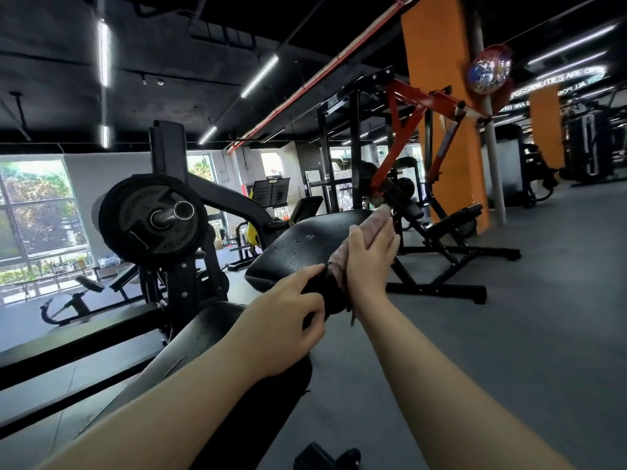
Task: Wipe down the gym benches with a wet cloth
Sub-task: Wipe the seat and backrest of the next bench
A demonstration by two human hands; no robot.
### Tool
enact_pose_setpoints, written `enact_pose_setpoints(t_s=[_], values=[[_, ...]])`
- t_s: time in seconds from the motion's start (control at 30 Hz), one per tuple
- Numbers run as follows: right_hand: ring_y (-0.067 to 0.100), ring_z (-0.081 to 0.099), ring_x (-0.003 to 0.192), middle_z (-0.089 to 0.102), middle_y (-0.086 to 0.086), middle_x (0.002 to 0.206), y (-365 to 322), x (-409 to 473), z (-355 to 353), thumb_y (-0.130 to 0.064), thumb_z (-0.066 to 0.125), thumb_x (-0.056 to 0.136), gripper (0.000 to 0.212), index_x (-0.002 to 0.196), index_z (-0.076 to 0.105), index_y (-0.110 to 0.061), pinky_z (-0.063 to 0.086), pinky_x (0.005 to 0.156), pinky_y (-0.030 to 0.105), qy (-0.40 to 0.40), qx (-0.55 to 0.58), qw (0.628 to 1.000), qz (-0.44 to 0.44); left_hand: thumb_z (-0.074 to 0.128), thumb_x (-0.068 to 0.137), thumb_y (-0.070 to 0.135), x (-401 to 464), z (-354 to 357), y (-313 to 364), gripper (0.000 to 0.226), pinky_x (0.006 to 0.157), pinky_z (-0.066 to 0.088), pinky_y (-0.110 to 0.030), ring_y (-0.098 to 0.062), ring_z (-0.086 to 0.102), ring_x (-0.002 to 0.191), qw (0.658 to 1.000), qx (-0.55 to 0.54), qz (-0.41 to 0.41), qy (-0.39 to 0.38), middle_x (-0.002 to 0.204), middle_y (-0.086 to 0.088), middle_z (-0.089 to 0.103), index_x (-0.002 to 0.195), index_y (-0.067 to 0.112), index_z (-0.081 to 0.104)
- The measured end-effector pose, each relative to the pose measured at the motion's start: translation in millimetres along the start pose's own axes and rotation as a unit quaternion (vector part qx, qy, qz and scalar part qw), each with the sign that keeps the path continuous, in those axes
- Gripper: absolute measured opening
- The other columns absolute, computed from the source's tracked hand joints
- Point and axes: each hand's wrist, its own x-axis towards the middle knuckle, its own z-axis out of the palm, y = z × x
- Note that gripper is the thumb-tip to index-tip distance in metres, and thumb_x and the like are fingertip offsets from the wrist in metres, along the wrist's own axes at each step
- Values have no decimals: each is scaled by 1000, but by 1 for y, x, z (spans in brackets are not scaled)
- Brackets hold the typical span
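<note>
From the head camera, a black padded vinyl bench pad point(305, 245), tilted upward and away, fills the middle of the view, its surface dotted with wet beads and streaks. The right hand point(368, 257) lies flat along the pad's right edge with fingers straight and together, pressing a pinkish-grey wet cloth point(375, 220) against that edge; the cloth runs up past the fingertips toward the pad's far right corner and bunches darker below the heel of the hand. The left hand point(288, 320) sits at the pad's near lower corner, its forefinger stretched onto the pad surface and its other fingers curled round the dark rounded end there, gripping the pad.

A second long black padded section point(217, 337) runs from under the left forearm toward the lower left. Just left of it stands a black steel machine frame point(176, 232) carrying a round black weight plate point(152, 218) on a chrome sleeve, close to the pad's left side. To the right of the pad the grey rubber floor point(526, 300) lies open as far as a black adjustable bench point(451, 218) and an orange-red lever machine point(407, 130) beside an orange pillar point(444, 113). Large windows point(37, 215) line the far left wall.
</note>
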Motion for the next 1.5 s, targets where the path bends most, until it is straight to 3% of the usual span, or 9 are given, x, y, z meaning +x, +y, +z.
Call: enact_pose_setpoints(t_s=[0.13,0.37,0.53,0.63,0.73,0.83,1.0,1.27,1.5], values=[[23,8,145,-17,5,157,7,-30,9,-35,46,96,77,151,-5,-19,20,112,34,-20,-16,1000,0,35,83,31,-6,-5,-1,36,73,54,-40,-20,61,97,998,7,-37,54,116,0,59,73,9,62],[12,-11,145,-26,1,155,22,-76,4,-17,39,99,71,150,-10,-25,3,105,19,-107,-20,994,-23,33,86,38,-57,-27,-12,44,87,44,-26,-15,58,99,994,22,-99,49,111,2,60,81,11,67],[24,37,134,26,1,155,26,-106,-20,-34,38,92,49,126,34,-67,30,111,46,-168,33,985,25,32,84,46,-92,-39,-17,45,94,44,-34,-14,53,106,991,8,-133,14,115,7,56,92,19,67],[8,56,108,59,-15,121,19,-135,-30,-39,37,100,26,114,56,-50,45,95,33,-245,9,968,61,32,82,47,-117,-49,-7,47,92,37,-26,-15,54,106,989,6,-146,24,114,5,58,93,19,69],[2,4,141,6,-20,149,25,-181,-11,-35,29,102,50,149,11,-33,9,116,30,-249,-49,967,16,33,83,45,-149,-58,9,43,90,36,-25,-12,53,105,987,23,-156,23,113,8,58,95,23,68],[1,-23,139,-21,-20,146,33,-234,18,-41,29,94,71,143,-21,-29,-10,116,27,-165,-32,986,-5,39,82,41,-191,-64,27,37,93,40,-30,-14,54,106,986,43,-162,8,113,7,58,100,24,67],[10,-18,143,-25,0,154,46,-311,43,-42,27,84,83,143,-25,-16,-8,116,24,-150,-44,987,30,42,78,36,-269,-82,52,42,90,42,-30,-17,56,101,976,63,-207,2,111,4,59,110,20,64],[21,27,137,-2,2,157,49,-439,46,-46,31,98,72,144,-23,-37,32,106,35,-223,-57,969,90,65,76,37,-388,-107,84,51,87,42,-34,-27,56,104,950,93,-298,-27,116,-5,58,117,10,54],[28,18,143,-5,6,158,40,-495,45,-43,36,97,77,148,-20,-26,24,115,45,-219,-121,961,116,85,57,25,-458,-124,111,60,83,49,-44,-32,59,100,930,122,-340,-64,114,-12,58,108,9,60]])
